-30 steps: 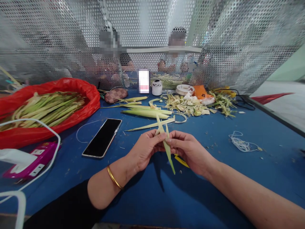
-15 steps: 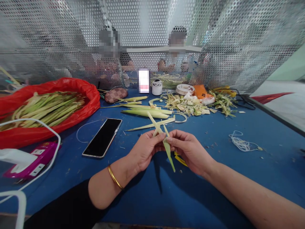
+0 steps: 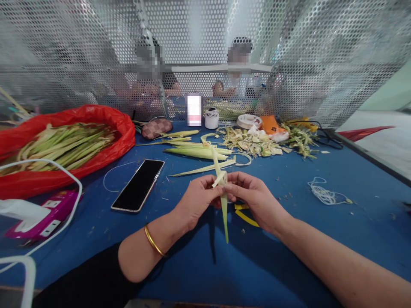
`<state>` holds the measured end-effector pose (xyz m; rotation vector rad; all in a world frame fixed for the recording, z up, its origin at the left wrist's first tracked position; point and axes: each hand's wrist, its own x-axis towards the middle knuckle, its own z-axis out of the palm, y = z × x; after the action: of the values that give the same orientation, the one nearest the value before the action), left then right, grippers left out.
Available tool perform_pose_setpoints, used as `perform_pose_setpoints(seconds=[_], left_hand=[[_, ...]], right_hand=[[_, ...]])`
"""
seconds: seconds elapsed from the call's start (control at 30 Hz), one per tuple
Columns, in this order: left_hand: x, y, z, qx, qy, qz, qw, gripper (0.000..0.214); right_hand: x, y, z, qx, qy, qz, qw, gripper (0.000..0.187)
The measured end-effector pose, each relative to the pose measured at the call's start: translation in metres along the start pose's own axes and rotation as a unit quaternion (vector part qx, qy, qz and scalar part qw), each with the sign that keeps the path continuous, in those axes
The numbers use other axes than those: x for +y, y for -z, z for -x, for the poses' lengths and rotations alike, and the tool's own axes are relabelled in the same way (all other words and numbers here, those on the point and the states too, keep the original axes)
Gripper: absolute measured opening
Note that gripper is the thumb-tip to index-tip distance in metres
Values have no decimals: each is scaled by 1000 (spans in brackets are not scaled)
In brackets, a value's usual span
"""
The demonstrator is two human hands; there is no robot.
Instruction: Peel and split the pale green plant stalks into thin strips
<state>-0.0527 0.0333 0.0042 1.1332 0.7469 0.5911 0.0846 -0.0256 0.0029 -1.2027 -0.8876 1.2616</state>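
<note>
My left hand (image 3: 195, 202) and my right hand (image 3: 255, 197) meet over the blue table (image 3: 289, 239), both pinching a pale green leaf strip (image 3: 224, 211). The strip points down toward me, and its upper end (image 3: 216, 160) rises past my fingertips with a short fold beside them. A gold bangle (image 3: 154, 241) sits on my left wrist. More long leaf strips (image 3: 195, 152) lie on the table just beyond my hands, and a yellow strip (image 3: 245, 216) lies under my right hand.
A red bag of leaves (image 3: 64, 143) sits at the left, with a black phone (image 3: 138, 185) beside it. A pink power strip (image 3: 45, 216) and white cable lie at the near left. Leaf scraps (image 3: 257, 143), tape rolls and white string (image 3: 326, 194) lie farther right. People sit behind the perforated metal screen (image 3: 289, 64).
The strip's lower tip has swung from slanting right to hanging nearly straight down and reaches lower. A short fold now shows at my fingertips. My hands stayed in place.
</note>
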Motion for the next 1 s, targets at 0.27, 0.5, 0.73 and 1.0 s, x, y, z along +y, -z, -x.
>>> perform_pose_setpoints(seconds=[0.27,0.5,0.73,1.0], left_hand=[[1,-2,2,6,22,-39,999,34],[-2,1,-2,31,28,0,999,23],[-3,2,-3,62,22,16,998,19],[-2,3,-4,96,14,20,995,19]], right_hand=[[2,5,-5,49,-3,-28,998,22],[-4,10,-7,74,-22,-90,993,33],[-13,11,-7,103,26,-84,991,31],[-29,18,-2,138,100,-77,982,23]])
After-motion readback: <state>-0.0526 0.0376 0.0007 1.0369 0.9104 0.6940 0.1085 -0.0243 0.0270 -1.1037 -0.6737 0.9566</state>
